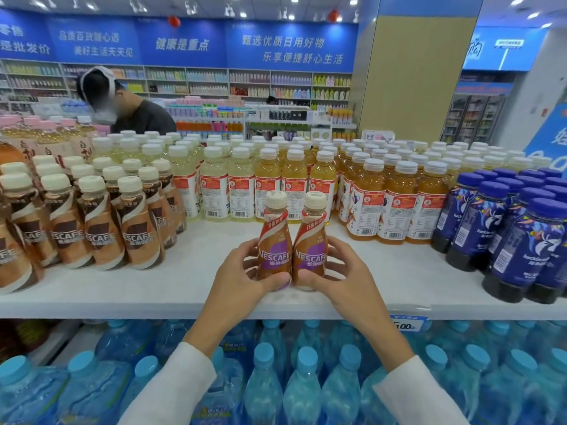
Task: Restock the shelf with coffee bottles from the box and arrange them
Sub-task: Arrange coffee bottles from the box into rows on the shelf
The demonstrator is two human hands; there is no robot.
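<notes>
Left hand [242, 277] gripping one Nescafé coffee bottle [274, 240], right hand [346, 271] gripping second Nescafé bottle [310, 240], both upright, touching, full of brown coffee, near white shelf [184, 289] front edge

Single view: head camera, wide-angle. I read it as standing at the shelf [190, 280] front, facing forward across it and tilted down. Near field, centre: left hand [242, 271] and right hand [346, 271] round the coffee bottles [273, 240], close to the lens. Bottom: water bottles [303, 378] on the tier below. Top: far wall signs [184, 44], well off. Straight lines bow toward the edges.
</notes>
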